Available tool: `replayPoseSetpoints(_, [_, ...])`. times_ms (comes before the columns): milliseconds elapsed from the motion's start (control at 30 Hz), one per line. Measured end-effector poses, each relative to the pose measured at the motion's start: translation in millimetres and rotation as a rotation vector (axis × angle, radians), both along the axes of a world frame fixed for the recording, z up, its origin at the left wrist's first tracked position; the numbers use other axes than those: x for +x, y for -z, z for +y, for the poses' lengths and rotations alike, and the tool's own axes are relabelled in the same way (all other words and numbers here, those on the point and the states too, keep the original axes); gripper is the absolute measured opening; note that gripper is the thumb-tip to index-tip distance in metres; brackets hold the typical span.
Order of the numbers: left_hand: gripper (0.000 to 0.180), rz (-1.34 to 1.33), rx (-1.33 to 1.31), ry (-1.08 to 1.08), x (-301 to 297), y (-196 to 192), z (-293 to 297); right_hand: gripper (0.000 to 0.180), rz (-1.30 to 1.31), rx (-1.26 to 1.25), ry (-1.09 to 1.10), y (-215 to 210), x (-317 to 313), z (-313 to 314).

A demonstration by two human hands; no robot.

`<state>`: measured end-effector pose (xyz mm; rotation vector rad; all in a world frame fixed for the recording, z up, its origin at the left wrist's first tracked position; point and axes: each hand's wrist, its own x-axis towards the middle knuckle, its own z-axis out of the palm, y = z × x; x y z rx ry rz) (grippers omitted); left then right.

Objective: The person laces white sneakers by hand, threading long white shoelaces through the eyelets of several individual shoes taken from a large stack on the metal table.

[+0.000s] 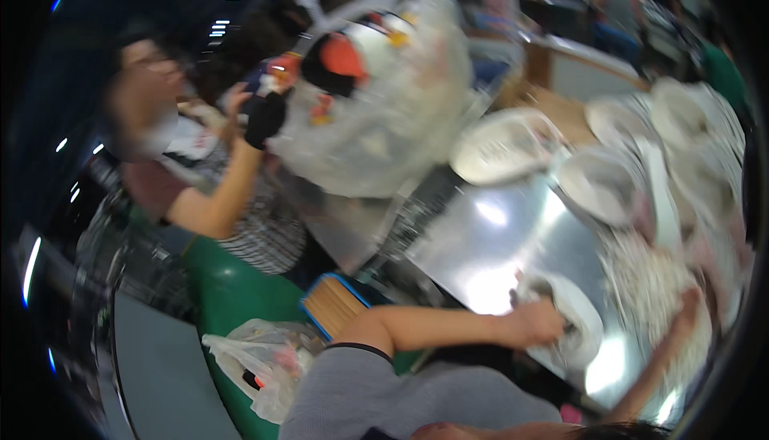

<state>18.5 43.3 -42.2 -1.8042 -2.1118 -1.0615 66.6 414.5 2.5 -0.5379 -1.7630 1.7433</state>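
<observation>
My left arm in a grey short sleeve reaches across to the right. At its end my left hand (538,322) is closed at the side of a white, rounded, hollow piece (583,320), over a shiny metal table (448,240). Something dark shows inside the piece, too blurred to name. Farther right my right hand (687,308) lies against a heap of thin white strips (641,288); blur hides its fingers. Several more white hollow pieces (605,184) lie beyond the heap, and a white oval one (506,145) sits at the table's far edge.
At left a co-worker (216,192) in a dark glove handles a small colourful thing beside a large clear bag (376,136) of black, white and orange toys. A smaller plastic bag (264,360) rests on a green surface (216,304), near a blue-edged brown slatted object (332,305).
</observation>
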Motion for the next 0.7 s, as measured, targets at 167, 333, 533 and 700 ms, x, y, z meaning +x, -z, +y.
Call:
replayPoseSetpoints(167, [0.01, -0.078, -0.16, -0.035, -11.3, -8.7, -43.6, 0.006, -0.068, 0.056, -0.008, -52.2, -11.8, -133.7])
replayPoseSetpoints(333, [0.014, -0.084, -0.217, -0.04, 21.5, -60.1, -31.0, 0.011, 0.324, 0.082, 0.12, -95.1, -3.0, -56.8])
replayPoseSetpoints(533, [0.013, -0.116, -0.274, 0.023, -5.8, -45.9, -29.0, 0.01, 0.382, 0.03, 0.149, -58.8, -7.3, -93.1])
replayPoseSetpoints(700, [0.012, -0.101, -0.28, 0.016, -14.0, -47.9, -28.6, 0.009, 0.23, 0.16, 0.07, -49.7, -4.3, -44.0])
